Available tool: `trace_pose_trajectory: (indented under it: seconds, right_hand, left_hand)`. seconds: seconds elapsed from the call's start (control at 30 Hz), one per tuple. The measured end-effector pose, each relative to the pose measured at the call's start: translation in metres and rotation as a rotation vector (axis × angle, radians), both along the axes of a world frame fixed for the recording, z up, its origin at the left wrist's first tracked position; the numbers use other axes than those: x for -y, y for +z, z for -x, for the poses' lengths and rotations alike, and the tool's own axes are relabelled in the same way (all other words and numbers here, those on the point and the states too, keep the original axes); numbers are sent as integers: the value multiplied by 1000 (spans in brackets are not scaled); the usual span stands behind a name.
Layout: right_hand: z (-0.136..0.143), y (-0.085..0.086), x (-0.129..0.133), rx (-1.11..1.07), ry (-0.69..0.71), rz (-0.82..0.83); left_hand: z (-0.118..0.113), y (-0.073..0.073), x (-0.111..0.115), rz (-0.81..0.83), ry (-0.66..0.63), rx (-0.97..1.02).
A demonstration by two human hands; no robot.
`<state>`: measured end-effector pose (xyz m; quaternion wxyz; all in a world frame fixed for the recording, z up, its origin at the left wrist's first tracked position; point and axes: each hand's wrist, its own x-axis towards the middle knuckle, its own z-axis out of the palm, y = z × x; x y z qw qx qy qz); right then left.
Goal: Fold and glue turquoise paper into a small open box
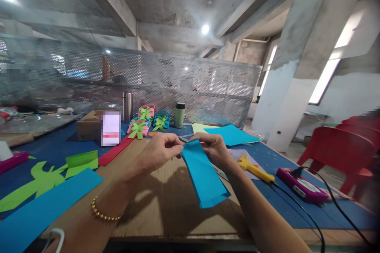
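A folded strip of blue paper point(204, 178) hangs at a slant between my hands, over a sheet of brown cardboard point(157, 201). My left hand point(162, 148) pinches its upper left corner between thumb and fingers. With curled fingers, my right hand point(212, 146) grips the paper's upper right edge. A thin grey tip and a bit of red show by the right fingers; I cannot make out what they belong to. Behind the paper, a grey metal blade point(221, 174) lies partly hidden near my right wrist.
On the left lie a long blue strip point(50, 213), green paper cutouts point(44, 182) and a red strip point(117, 150). A yellow glue gun point(257, 169) and a corded purple box point(303, 185) are at right. Behind stand a green bottle point(179, 116), a steel flask point(127, 107) and bow-topped boxes point(142, 124).
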<state>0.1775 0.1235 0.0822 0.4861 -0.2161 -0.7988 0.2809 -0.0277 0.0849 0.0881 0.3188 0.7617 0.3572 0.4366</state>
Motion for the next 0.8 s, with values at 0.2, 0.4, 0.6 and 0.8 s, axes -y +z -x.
trace_pose_trajectory:
  seconds: [0.2, 0.4, 0.6, 0.8]
  right_hand:
    - [0, 0, 0, 13, 31, 3]
    - [2, 0, 0, 84, 14, -23]
    - [0, -4, -4, 89, 13, -1]
    - [3, -5, -4, 142, 26, 1]
  left_hand:
    - [2, 0, -3, -42, -19, -3]
    - [-2, 2, -1, -74, -14, -26]
    - [1, 4, 0, -77, -24, -65]
    - [-2, -3, -7, -102, -22, -33]
